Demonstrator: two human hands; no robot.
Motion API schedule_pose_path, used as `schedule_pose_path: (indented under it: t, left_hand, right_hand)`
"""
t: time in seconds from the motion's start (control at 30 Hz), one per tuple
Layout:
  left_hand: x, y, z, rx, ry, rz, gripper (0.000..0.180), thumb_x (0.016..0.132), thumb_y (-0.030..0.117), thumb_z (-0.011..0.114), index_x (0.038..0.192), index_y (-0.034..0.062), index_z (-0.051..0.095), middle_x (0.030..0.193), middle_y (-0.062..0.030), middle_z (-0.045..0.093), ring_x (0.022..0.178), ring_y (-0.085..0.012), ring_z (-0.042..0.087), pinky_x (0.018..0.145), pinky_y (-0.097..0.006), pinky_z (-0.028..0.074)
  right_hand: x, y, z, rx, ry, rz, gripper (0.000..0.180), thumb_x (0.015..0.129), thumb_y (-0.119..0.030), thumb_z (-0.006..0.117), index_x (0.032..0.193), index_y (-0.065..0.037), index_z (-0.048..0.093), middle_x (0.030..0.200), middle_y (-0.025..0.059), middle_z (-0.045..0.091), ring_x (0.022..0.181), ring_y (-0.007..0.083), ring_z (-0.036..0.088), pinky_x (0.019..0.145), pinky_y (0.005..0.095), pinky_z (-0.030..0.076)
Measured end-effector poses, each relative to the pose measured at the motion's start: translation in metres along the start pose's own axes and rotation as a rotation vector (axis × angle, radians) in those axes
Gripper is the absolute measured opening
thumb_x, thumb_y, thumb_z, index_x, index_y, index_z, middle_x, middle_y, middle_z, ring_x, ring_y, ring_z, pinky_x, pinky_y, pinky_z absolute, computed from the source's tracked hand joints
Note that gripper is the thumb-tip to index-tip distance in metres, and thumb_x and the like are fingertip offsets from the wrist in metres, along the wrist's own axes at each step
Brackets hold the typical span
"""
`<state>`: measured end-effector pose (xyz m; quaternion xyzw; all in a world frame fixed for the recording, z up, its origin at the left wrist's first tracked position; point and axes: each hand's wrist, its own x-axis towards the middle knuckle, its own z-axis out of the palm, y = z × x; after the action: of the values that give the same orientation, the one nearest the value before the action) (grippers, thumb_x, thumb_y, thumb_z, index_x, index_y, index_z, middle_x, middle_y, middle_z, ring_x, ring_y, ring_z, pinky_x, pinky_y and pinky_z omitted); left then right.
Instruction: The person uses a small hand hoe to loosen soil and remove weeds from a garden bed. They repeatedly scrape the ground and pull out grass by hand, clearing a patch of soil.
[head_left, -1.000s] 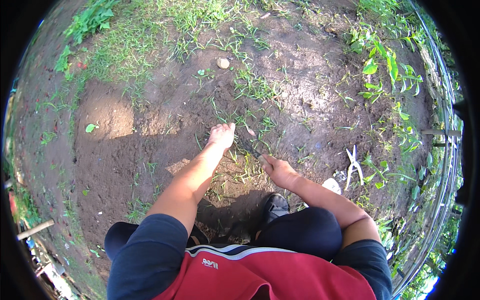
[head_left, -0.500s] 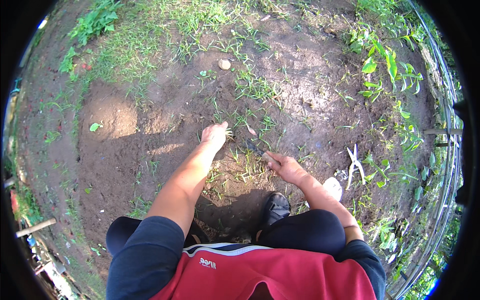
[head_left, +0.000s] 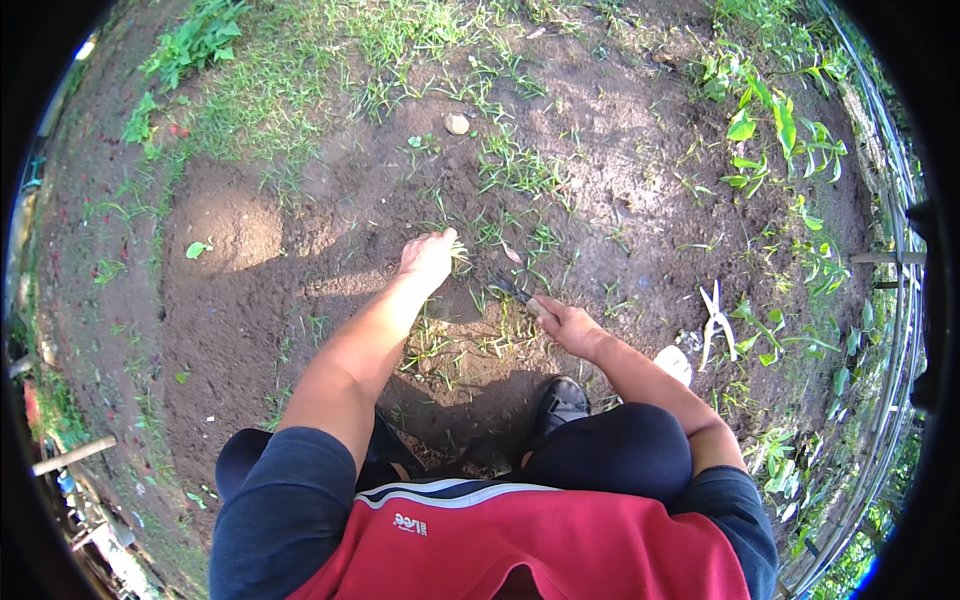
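Brown soil ground (head_left: 230, 310) spreads under everything, partly sunlit and partly in shadow, with a patch of grass (head_left: 260, 125) at the upper left and broad-leaved plants (head_left: 784, 122) at the upper right. The person's red shirt (head_left: 600, 540) with navy sleeves fills the lower edge, and a dark shoe (head_left: 562, 405) shows beside the bent knee. Open pale-handled shears (head_left: 716, 325) lie on the soil to the right, near a white object (head_left: 673, 365). The right hand (head_left: 570, 328) is closed around the handle of a dark-bladed tool (head_left: 512, 290), which points up and left, low over the soil; whether its tip touches cannot be told. The left hand (head_left: 428, 260) is clamped on a small grass tuft (head_left: 459, 255), its blades sticking out beyond the fingers, left of the tool. A pale stone (head_left: 457, 124) sits farther up, and a dry leaf (head_left: 512, 254) lies just above the tool
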<state>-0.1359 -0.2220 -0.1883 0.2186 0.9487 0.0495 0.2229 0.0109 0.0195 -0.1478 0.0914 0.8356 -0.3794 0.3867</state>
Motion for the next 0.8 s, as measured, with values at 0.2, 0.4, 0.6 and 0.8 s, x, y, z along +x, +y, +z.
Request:
schedule_pose_path:
  t: [0.2, 0.4, 0.6, 0.8]
  left_hand:
    - [0.017, 0.022, 0.002, 0.130, -0.117, 0.068, 0.041, 0.088, 0.009, 0.041, 0.128, 0.0147, 0.045, 0.108, -0.0139, 0.061, 0.108, -0.0275, 0.057, 0.089, -0.039, 0.046]
    - [0.045, 0.030, 0.014, 0.219, -0.135, 0.064, 0.041, 0.087, 0.011, 0.042, 0.126, -0.0013, 0.043, 0.107, -0.0184, 0.061, 0.105, -0.0298, 0.058, 0.088, -0.042, 0.046]
    - [0.063, 0.026, 0.014, 0.093, -0.161, 0.002, 0.025, 0.086, 0.013, 0.042, 0.105, 0.0034, 0.056, 0.104, -0.0172, 0.063, 0.103, -0.0316, 0.059, 0.087, -0.043, 0.047]
    - [0.054, 0.025, -0.002, -0.112, -0.183, -0.105, 0.031, 0.088, 0.014, 0.042, 0.114, 0.0046, 0.056, 0.114, -0.0173, 0.060, 0.110, -0.0348, 0.055, 0.092, -0.043, 0.044]
  right_hand:
    - [-0.028, -0.009, -0.041, 0.133, -0.120, 0.072, 0.049, 0.092, -0.032, 0.052, 0.137, -0.019, 0.040, 0.119, 0.0168, 0.059, 0.108, 0.0289, 0.058, 0.095, 0.0337, 0.042]
    - [-0.045, -0.045, -0.062, -0.074, 0.057, -0.017, 0.045, 0.093, -0.029, 0.047, 0.134, -0.013, 0.043, 0.117, 0.0186, 0.059, 0.107, 0.0354, 0.056, 0.095, 0.0392, 0.043]
    - [-0.009, -0.057, -0.050, -0.231, 0.060, 0.011, 0.045, 0.092, -0.026, 0.042, 0.136, -0.013, 0.040, 0.112, 0.0199, 0.060, 0.106, 0.0355, 0.057, 0.093, 0.0440, 0.043]
    - [0.011, -0.037, -0.025, -0.159, 0.021, 0.027, 0.050, 0.092, -0.028, 0.042, 0.140, -0.016, 0.032, 0.112, 0.0211, 0.060, 0.105, 0.0365, 0.057, 0.093, 0.0451, 0.043]
